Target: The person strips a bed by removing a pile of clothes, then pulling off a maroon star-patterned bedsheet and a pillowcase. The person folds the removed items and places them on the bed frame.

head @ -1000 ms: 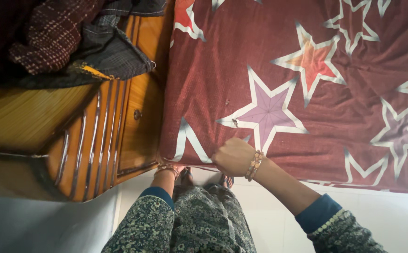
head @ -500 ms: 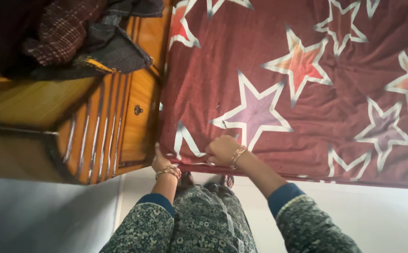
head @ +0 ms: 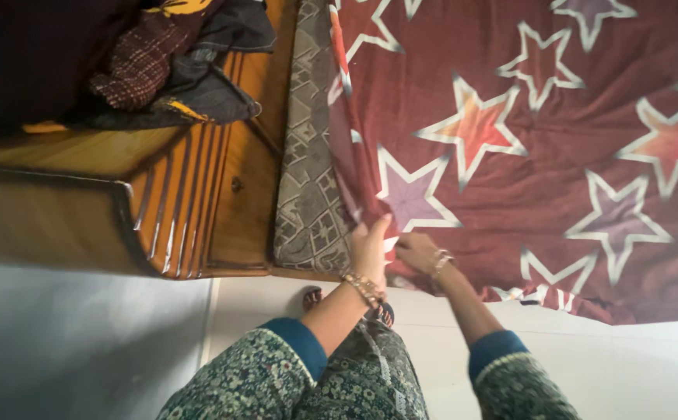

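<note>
A person leans over the near-left corner of a bed, both hands on a dark red bedsheet printed with large white-edged stars in orange, purple and maroon. The sheet covers most of the right and far part of the scene, its near edge hanging in soft folds over the pale floor. At the corner it is peeled back, showing a strip of grey mattress with a pale geometric pattern.

The left hand, a beaded bracelet at the wrist, is closed on the lifted sheet edge at the corner, fingers pointing away from the viewer. The right hand, also braceleted, lies just beside it, curled over the sheet's near edge; whether it pinches the cloth or only presses it cannot be told. Both sleeves are green and floral with blue cuffs.

To the left stands the bed's wooden headboard, ribbed and glossy, with a heap of dark clothes, one checked piece among them, lying on its top at the far left. No packages, labels or signs show.
</note>
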